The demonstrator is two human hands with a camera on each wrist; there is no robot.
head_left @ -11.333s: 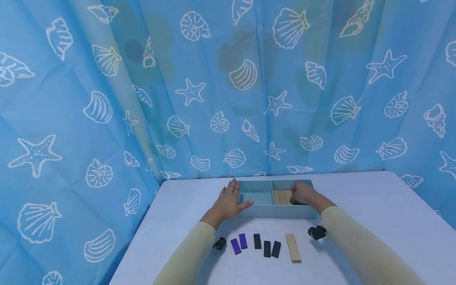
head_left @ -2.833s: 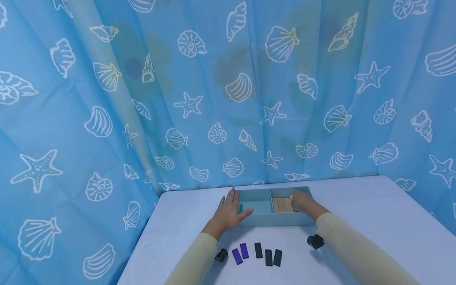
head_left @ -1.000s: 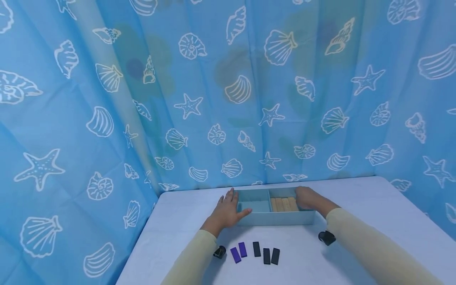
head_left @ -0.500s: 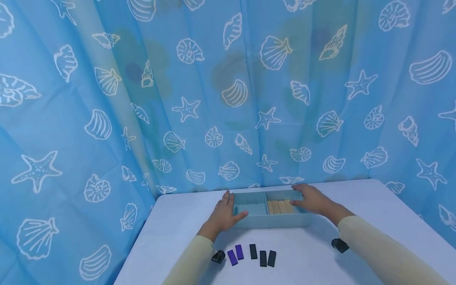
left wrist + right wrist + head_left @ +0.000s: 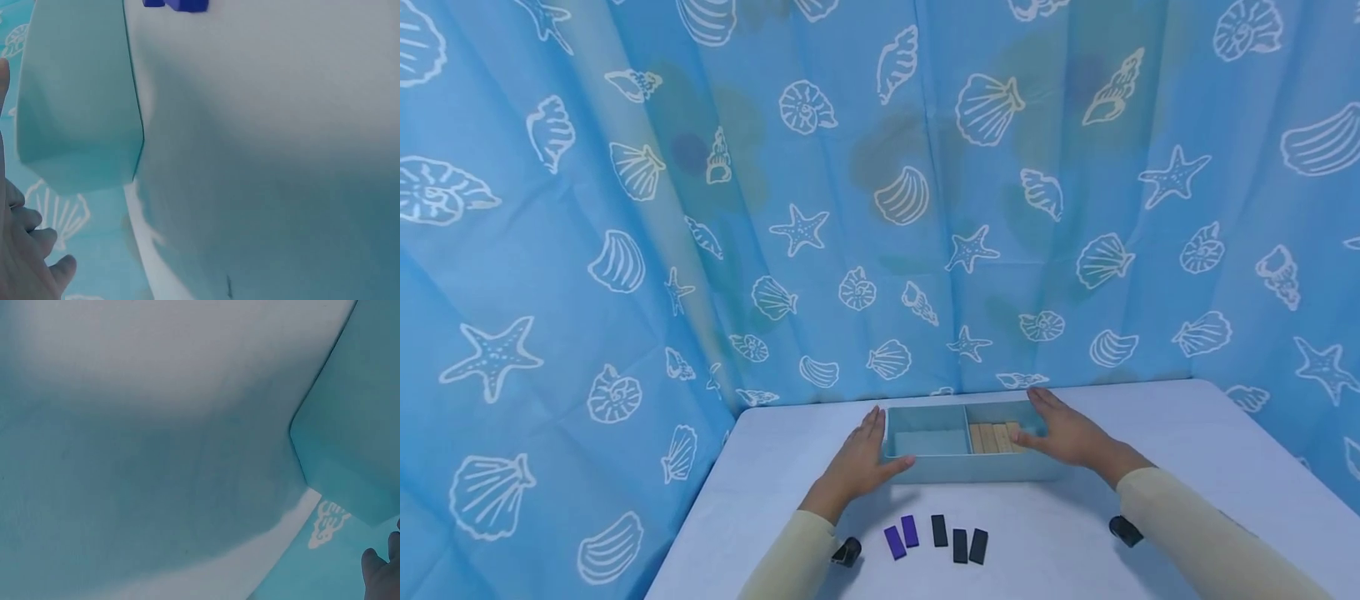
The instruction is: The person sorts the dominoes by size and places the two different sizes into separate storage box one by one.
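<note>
One rectangular pale-blue box (image 5: pixel 970 472), at twelve o'clock on the white table (image 5: pixel 1157 412), holds at least four wooden blocks (image 5: pixel 988 438); left hand (image 5: pixel 857 467) at its nine, right hand (image 5: pixel 1072 435) at its three, both wide and empty. Two purple blocks (image 5: pixel 894 542) and three black blocks (image 5: pixel 960 547) lie at six; only wrist views show the outer end walls (image 5: pixel 81 169).

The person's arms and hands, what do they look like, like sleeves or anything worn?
The left sleeve and right sleeve are long, plain and pale cream. A small black gadget shows near each cuff, left and right. Both left hand and right hand are gloveless.
</note>
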